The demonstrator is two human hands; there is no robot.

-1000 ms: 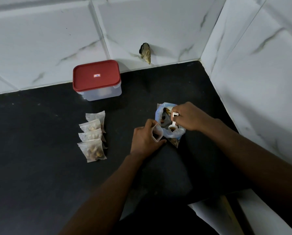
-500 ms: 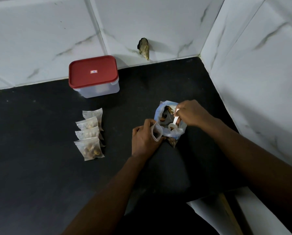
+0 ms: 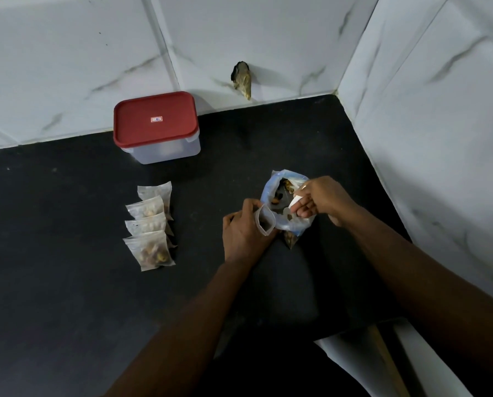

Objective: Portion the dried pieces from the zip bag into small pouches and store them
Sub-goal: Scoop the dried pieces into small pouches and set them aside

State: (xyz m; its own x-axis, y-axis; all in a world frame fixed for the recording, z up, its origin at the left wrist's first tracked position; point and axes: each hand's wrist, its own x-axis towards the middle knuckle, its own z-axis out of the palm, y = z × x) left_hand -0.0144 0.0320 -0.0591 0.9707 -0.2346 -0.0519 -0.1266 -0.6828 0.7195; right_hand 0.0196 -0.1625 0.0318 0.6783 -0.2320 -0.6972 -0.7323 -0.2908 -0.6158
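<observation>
An open zip bag (image 3: pixel 271 190) with a bluish rim stands on the black counter (image 3: pixel 67 282), brown dried pieces showing inside. My right hand (image 3: pixel 322 200) reaches into its mouth and grips a small white scoop (image 3: pixel 294 202). Just left of the bag, my left hand (image 3: pixel 244 234) holds a small clear pouch (image 3: pixel 265 223) upright with its mouth open. Several filled small pouches (image 3: pixel 150 229) lie in an overlapping row further left.
A clear plastic box with a red lid (image 3: pixel 155 124) stands shut at the back by the tiled wall. A brownish object (image 3: pixel 243 79) sticks out of the wall above the counter. White tiled walls close off the back and right side.
My right hand has lifted and tilted the white scoop inside the zip bag, toward the small pouch. My left hand has kept the pouch in place.
</observation>
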